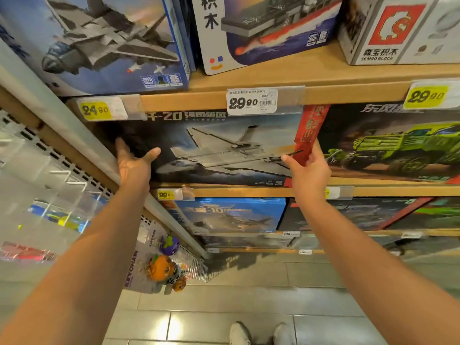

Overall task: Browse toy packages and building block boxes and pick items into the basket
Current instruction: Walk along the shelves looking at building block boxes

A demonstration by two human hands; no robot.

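Observation:
A dark building block box [214, 148] with a grey jet fighter printed on it stands on the middle wooden shelf [249, 191]. My left hand [133, 161] lies against the box's left end, fingers straight and thumb spread over its front. My right hand [307, 168] pinches the box's red right edge, thumb on the front and fingers curled behind it. No basket is in view.
A box with a green truck [393, 145] stands right beside it. Jet and ship boxes [112, 41] fill the shelf above, a blue helicopter box [231, 215] the one below. Keychain toys [163, 267] hang on a rack at lower left. Tiled floor and my shoes [258, 333] show below.

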